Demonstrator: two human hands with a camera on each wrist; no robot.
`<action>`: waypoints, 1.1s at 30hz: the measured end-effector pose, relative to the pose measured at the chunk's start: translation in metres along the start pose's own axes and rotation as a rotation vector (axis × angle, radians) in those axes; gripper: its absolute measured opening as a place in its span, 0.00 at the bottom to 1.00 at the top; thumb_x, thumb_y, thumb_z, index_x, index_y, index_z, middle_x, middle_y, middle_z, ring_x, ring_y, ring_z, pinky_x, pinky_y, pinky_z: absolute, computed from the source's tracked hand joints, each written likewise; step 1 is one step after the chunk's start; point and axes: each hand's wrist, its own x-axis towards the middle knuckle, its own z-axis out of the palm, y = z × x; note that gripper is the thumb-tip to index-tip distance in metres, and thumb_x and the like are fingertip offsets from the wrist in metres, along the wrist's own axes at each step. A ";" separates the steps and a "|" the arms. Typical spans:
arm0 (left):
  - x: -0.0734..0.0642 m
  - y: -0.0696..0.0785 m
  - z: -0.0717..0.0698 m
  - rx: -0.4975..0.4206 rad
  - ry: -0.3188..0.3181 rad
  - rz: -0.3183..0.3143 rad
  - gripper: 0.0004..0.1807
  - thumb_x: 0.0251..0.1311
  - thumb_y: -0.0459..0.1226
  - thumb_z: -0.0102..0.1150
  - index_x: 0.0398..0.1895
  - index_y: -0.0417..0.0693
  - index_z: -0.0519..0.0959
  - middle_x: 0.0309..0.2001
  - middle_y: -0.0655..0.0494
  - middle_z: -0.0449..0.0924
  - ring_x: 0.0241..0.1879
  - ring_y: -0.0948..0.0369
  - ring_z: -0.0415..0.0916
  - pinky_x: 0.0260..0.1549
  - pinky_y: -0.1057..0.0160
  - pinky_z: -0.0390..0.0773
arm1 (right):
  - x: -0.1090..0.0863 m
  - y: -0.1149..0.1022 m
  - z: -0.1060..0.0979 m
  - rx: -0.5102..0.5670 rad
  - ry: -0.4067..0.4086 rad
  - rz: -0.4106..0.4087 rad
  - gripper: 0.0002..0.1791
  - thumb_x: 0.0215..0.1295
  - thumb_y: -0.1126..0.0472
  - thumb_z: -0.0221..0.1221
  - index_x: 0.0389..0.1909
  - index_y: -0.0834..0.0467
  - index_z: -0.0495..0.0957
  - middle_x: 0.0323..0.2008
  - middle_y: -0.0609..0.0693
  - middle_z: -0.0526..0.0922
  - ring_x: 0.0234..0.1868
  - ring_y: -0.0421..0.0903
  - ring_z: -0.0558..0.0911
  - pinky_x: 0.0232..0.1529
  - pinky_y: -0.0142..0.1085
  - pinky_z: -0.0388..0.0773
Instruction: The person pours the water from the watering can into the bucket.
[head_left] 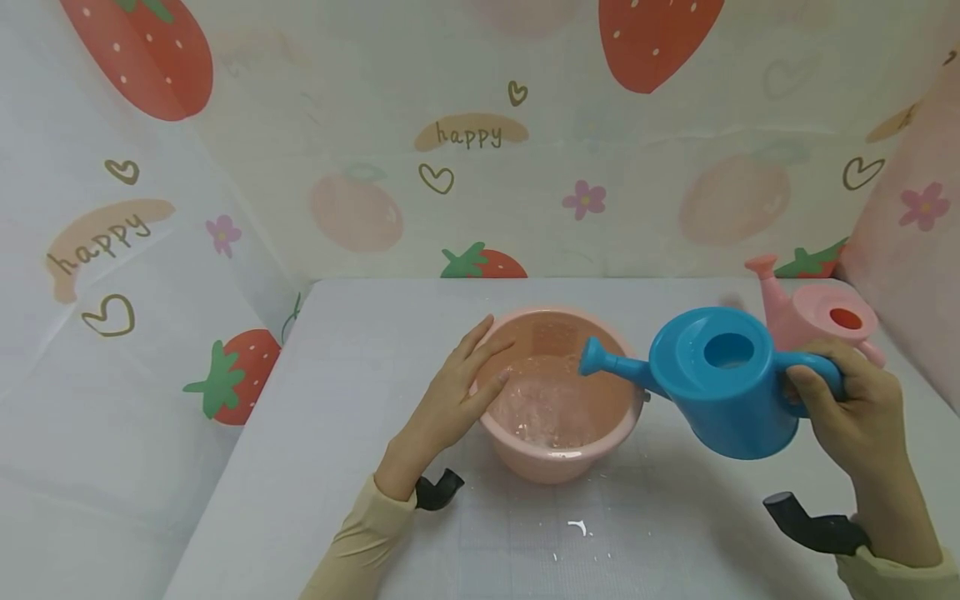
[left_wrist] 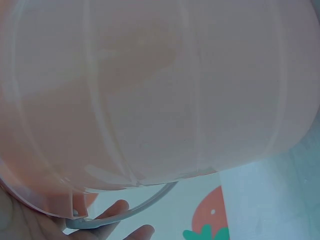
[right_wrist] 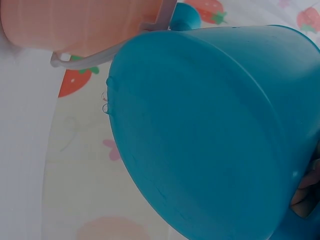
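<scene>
My right hand [head_left: 862, 408] grips the handle of a blue watering can [head_left: 738, 417], held up right of a pink bucket [head_left: 551, 467]. The can's spout with its round rose [head_left: 592, 357] reaches over the bucket's right rim. Bubbly water [head_left: 543, 400] lies in the bucket. At the bucket's left rim rests my left hand [head_left: 446, 396], fingers stretched out, some over the inside. In the left wrist view its fingers [left_wrist: 115, 210] extend past the rim beside the grey bail handle [left_wrist: 135, 210]. Water drops [right_wrist: 106, 100] hang from the can's bottom edge in the right wrist view.
A pink watering can [head_left: 817, 312] stands at the back right of the white table [head_left: 300, 467], behind my right hand. Small water splashes [head_left: 577, 527] lie on the table in front of the bucket. A strawberry-printed curtain [head_left: 480, 208] stands behind and along the sides.
</scene>
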 end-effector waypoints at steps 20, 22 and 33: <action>0.000 0.001 -0.003 -0.018 -0.004 -0.012 0.24 0.66 0.50 0.47 0.64 0.59 0.67 0.72 0.63 0.46 0.69 0.53 0.51 0.58 0.40 0.61 | 0.003 0.001 0.001 0.000 -0.011 -0.010 0.17 0.63 0.64 0.57 0.27 0.77 0.72 0.22 0.43 0.73 0.26 0.31 0.70 0.40 0.18 0.71; 0.000 0.002 -0.002 -0.020 -0.009 -0.015 0.24 0.66 0.50 0.47 0.64 0.59 0.67 0.72 0.63 0.46 0.69 0.53 0.51 0.59 0.40 0.61 | 0.003 0.001 0.000 0.001 -0.012 -0.011 0.17 0.63 0.64 0.57 0.27 0.77 0.72 0.22 0.44 0.72 0.26 0.31 0.70 0.40 0.18 0.71; -0.001 0.004 -0.002 -0.016 -0.007 -0.011 0.23 0.65 0.46 0.49 0.64 0.60 0.67 0.72 0.62 0.46 0.69 0.52 0.51 0.58 0.38 0.60 | 0.003 0.000 -0.001 -0.006 -0.018 -0.010 0.16 0.63 0.64 0.57 0.27 0.77 0.72 0.22 0.43 0.72 0.27 0.31 0.70 0.40 0.17 0.71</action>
